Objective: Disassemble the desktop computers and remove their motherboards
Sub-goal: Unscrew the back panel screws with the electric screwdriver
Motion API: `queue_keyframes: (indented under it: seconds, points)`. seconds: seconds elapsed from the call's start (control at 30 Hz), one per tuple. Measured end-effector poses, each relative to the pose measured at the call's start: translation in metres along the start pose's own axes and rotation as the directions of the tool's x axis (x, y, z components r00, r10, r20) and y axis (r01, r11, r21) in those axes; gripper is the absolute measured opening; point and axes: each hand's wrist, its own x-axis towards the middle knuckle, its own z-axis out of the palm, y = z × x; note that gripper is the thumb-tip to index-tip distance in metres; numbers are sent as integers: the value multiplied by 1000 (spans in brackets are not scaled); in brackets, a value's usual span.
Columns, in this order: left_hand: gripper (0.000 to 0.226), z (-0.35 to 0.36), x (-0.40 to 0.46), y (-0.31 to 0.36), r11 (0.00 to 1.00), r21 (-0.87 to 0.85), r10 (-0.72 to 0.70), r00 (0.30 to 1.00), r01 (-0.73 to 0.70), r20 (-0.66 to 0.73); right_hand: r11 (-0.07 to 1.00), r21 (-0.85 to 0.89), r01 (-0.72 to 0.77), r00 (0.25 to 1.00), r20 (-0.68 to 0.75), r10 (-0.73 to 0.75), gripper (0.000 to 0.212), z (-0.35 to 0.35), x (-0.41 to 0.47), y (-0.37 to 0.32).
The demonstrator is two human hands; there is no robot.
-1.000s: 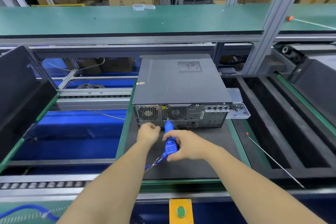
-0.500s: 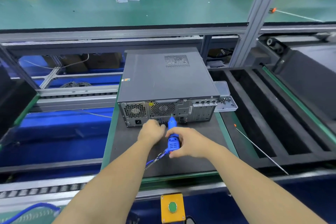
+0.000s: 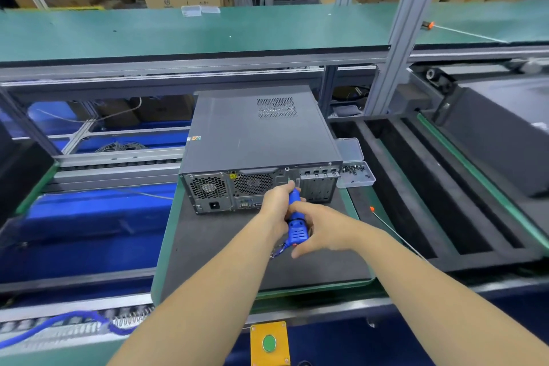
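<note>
The dark grey steel desktop computer case (image 3: 261, 140) lay flat on the dark mat of the green-edged tabletop (image 3: 208, 249), its rear panel with two fan grilles facing the person and its cover not yet off. The work looked to be at the opening stage: undoing the rear cover screws. The right hand (image 3: 322, 229) was wrapped around the body of a blue electric screwdriver (image 3: 295, 221) with a coiled cord, while the left hand (image 3: 277, 202) pinched the tool's front end, guiding the bit to the rear panel beside the expansion-slot plates. Whether the bit was seated in a screw head could not be told.

The next move probably called for keeping the bit square on the screw, running it out and catching the loose screw before it dropped.

Just beside the case's right rear corner sat a clear plastic hinged box (image 3: 356, 177), its lid open; the tray held a scatter of small dark screws (image 3: 352, 169). That was the likely place for the next screw.
</note>
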Motion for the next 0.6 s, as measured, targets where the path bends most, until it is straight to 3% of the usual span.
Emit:
queue_keyframes:
  seconds: [0.6]
  points:
    - [28,81,0,-14,995,82,-59,997,54,50,996,28,-85,996,-34,86,54,-51,-44,31]
